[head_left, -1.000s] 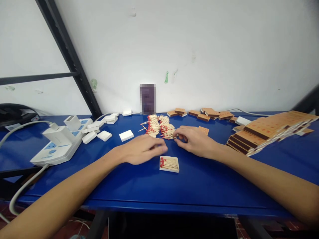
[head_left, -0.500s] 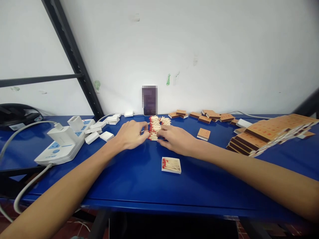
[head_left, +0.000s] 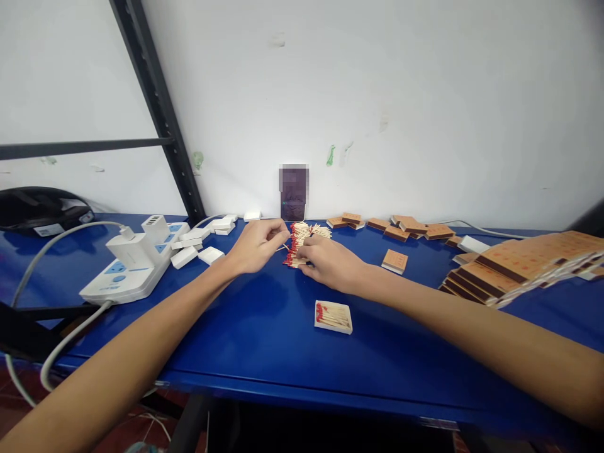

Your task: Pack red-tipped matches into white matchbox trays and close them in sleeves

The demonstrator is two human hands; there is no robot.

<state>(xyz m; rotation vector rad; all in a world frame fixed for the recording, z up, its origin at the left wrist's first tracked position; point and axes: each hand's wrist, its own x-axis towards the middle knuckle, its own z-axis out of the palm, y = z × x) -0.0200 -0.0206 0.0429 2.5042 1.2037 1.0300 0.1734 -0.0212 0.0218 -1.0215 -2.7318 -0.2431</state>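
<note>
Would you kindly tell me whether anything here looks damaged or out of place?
Yes: green patches mar the white wall, and the orange cardboard matchbox stack at right looks askew, its edges stepping unevenly.

We took this for a workshop: a blue worktop (head_left: 264, 352) with a rack post (head_left: 156, 100) at its back edge, power strip (head_left: 127, 283) towards its left edge, stacked matchboxes (head_left: 523, 255) towards its right.
</note>
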